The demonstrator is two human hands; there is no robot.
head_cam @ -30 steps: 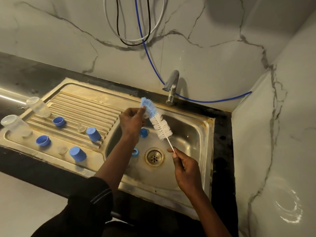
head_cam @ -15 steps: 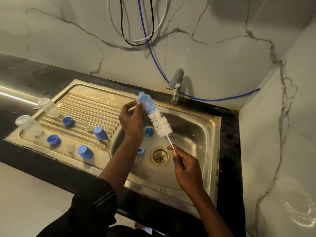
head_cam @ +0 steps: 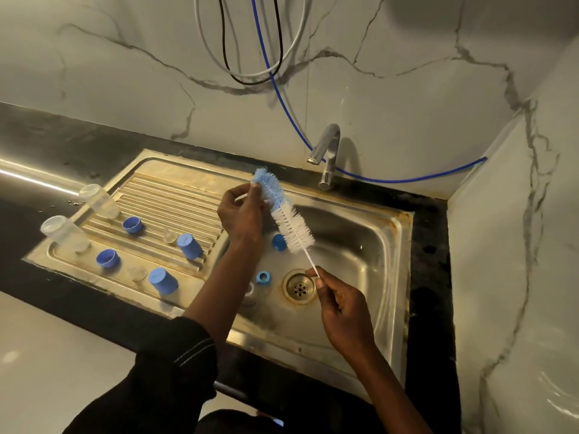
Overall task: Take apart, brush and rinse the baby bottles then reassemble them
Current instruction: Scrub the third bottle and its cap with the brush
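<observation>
While the right hand [head_cam: 344, 308] pinches the wire of the bottle brush [head_cam: 283, 211] above the sink [head_cam: 376, 252] | left hand [head_cam: 241, 214] grips a small pale part at its blue tip | best: twist slowly | bottles [head_cam: 64, 234] stand left on drainer [head_cam: 163, 195]

a chrome tap [head_cam: 327, 151] is mounted at the back rim of a stained steel sink [head_cam: 404, 245], which is set into a dark surface [head_cam: 62, 136]. white cable [head_cam: 198, 20] and black cable [head_cam: 223, 36] are looped on the veined marble wall [head_cam: 125, 73], and a blue hose [head_cam: 391, 181] is run behind the tap to the corner.
</observation>
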